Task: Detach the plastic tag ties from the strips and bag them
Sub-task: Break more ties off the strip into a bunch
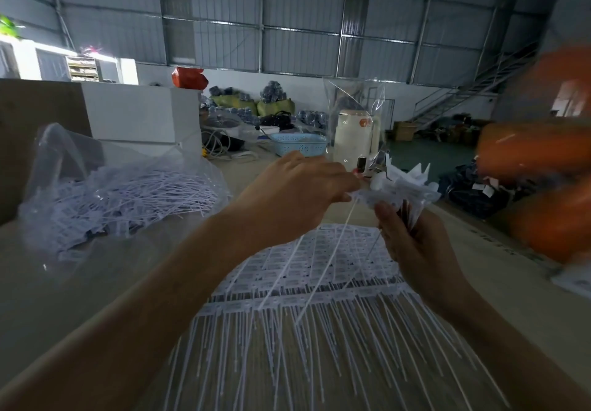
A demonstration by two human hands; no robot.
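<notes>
Rows of white plastic tag ties still joined in strips (307, 286) lie fanned out on the table in front of me. My right hand (415, 244) grips a bundle of detached tag ties (396, 190), heads up, tails hanging down. My left hand (297, 193) pinches the head end of that bundle from the left. A small clear bag (355, 116) stands up just behind the bundle. One loose tie tail (339, 238) slants down from my fingers over the strips.
A big clear bag of loose tag ties (121, 199) lies on the table at the left. White boxes (140, 113) stand behind it. A blue basket (297, 143) and a cream jug (351, 137) sit at the far edge. Blurred orange objects (543, 171) crowd the right side.
</notes>
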